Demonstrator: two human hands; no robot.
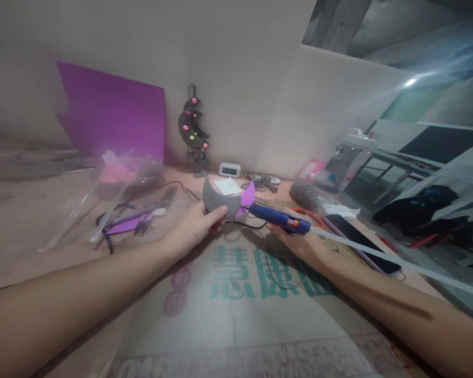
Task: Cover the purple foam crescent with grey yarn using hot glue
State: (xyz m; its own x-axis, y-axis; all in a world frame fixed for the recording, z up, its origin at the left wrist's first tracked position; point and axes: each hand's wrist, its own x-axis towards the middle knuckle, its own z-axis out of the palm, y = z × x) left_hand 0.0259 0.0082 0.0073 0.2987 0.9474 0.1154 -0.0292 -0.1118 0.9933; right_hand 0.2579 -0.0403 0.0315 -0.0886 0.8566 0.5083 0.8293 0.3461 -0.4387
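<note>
My left hand point(199, 224) is closed around a crescent shape point(220, 199) wrapped in grey yarn, with purple foam showing at its right tip. A small white paper square point(227, 186) sits just behind it. My right hand point(295, 239) grips a blue glue gun point(278, 218) whose nozzle points left, close to the crescent's purple end. A long clear glue stick point(394, 261) sticks out of the gun's back toward the right. Both hands hover over a flattened cardboard sheet point(260, 304) with green printed characters.
A purple foam sheet point(114, 113) leans on the wall beside a finished crescent ornament point(193, 128) with coloured dots. A white clock point(229, 169), a grey yarn ball point(305, 195), a dark phone point(362, 242), clear plastic bags point(118, 181) and pliers point(144, 223) lie around.
</note>
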